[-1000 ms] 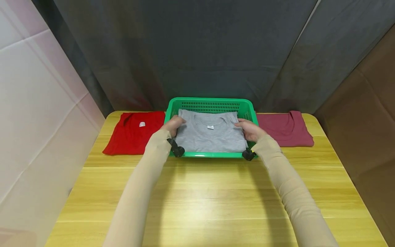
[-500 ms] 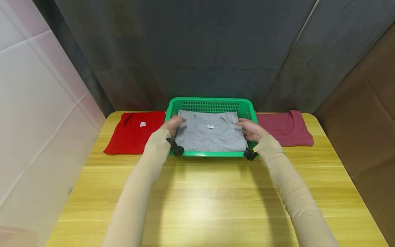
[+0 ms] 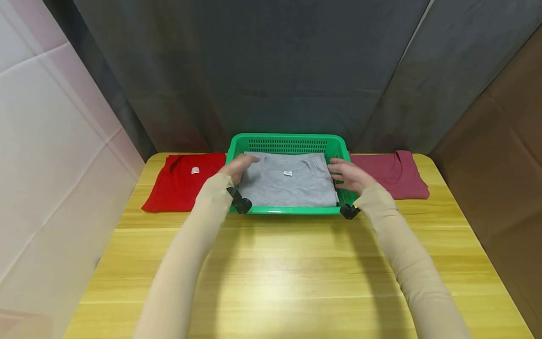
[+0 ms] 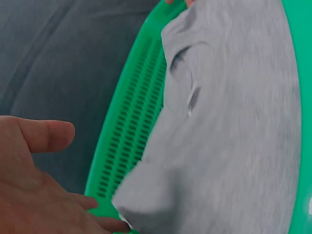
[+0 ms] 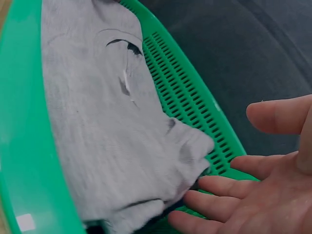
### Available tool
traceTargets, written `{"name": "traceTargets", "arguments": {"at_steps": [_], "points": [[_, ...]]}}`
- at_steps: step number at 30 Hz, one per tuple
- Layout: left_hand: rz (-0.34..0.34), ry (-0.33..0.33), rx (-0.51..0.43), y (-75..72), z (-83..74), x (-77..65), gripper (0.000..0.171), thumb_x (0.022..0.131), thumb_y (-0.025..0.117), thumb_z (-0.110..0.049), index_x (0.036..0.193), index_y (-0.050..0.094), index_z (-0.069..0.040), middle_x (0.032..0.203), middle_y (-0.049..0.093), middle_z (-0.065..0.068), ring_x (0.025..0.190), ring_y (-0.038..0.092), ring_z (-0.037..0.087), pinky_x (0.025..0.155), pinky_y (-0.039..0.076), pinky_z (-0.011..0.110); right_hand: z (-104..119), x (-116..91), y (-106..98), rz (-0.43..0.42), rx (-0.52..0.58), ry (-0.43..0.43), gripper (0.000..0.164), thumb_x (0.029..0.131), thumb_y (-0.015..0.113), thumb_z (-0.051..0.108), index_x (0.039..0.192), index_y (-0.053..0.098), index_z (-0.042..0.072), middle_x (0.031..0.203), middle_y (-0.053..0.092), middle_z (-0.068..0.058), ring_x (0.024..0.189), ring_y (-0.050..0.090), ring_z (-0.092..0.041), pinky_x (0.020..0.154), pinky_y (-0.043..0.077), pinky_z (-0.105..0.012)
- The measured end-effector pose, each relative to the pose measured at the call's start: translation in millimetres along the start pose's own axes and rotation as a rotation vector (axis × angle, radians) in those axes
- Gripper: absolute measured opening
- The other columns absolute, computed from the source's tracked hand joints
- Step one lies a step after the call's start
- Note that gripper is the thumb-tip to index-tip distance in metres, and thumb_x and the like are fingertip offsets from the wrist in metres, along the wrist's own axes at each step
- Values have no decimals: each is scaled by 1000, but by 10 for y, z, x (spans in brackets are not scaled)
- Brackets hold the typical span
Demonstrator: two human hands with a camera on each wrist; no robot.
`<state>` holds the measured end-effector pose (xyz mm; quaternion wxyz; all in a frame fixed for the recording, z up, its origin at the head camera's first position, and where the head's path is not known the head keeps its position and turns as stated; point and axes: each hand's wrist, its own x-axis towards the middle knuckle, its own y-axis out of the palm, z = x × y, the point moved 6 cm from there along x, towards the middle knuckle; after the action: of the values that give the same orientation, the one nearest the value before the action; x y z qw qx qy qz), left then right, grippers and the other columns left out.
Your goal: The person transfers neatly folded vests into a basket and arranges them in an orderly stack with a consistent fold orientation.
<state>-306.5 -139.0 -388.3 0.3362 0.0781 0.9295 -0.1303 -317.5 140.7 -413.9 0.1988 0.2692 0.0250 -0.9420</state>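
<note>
A folded grey T-shirt (image 3: pixel 288 190) lies flat inside a green plastic basket (image 3: pixel 288 210), its collar and white label facing up. My left hand (image 3: pixel 239 166) is at the basket's left side, thumb raised and apart; in the left wrist view its fingertips (image 4: pixel 112 224) are at the shirt's edge, and I cannot tell whether they touch. My right hand (image 3: pixel 350 176) hovers over the basket's right side with fingers spread. In the right wrist view, its fingertips (image 5: pixel 192 197) are beside the shirt's sleeve edge, holding nothing. Something dark shows beneath that edge.
A folded red T-shirt (image 3: pixel 190 186) lies left of the basket and a folded maroon T-shirt (image 3: pixel 387 175) lies right of it. All rest on a wooden table (image 3: pixel 275 273). A dark grey curtain (image 3: pixel 288 70) hangs behind the table's far edge.
My right hand has let go of the grey T-shirt's right edge and moved slightly right, fingers spreading. My left thumb has lifted from the shirt's left side. The shirt stays in the basket.
</note>
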Motion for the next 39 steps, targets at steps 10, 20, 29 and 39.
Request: {"name": "traceTargets", "arguments": {"at_steps": [10, 20, 29, 39], "points": [[45, 107, 143, 287, -186, -189, 79, 92, 45, -38, 145, -10, -19, 151, -15, -3, 139, -5, 22, 110, 8, 49, 136, -284, -116, 9, -11, -73, 66, 96, 42, 19, 147, 1, 13, 151, 1, -13, 136, 10, -36, 110, 12, -49], [141, 226, 109, 969, -400, -381, 76, 94, 46, -30, 146, -8, -18, 152, -9, 0, 139, 7, 21, 109, 21, 44, 128, -577, -438, -5, -25, -114, 59, 98, 35, 20, 145, 2, 4, 148, 11, -21, 135, 17, -35, 110, 14, -47], [216, 260, 118, 1662, -502, -448, 73, 93, 48, -30, 147, 2, -16, 152, 4, 1, 137, 15, 22, 107, 25, 41, -6, -766, -900, -142, 42, -105, 62, 97, 40, 27, 146, 7, 10, 120, 43, 2, 102, 49, -5, 111, 12, -42], [224, 322, 82, 2179, -656, -474, 69, 92, 50, -26, 146, 9, -11, 151, 13, 3, 126, 34, 23, 102, 32, 39, -232, -758, -1205, -192, -31, -46, 61, 99, 27, 29, 145, -6, 7, 150, -2, -18, 137, 4, -32, 111, 9, -46]]}}
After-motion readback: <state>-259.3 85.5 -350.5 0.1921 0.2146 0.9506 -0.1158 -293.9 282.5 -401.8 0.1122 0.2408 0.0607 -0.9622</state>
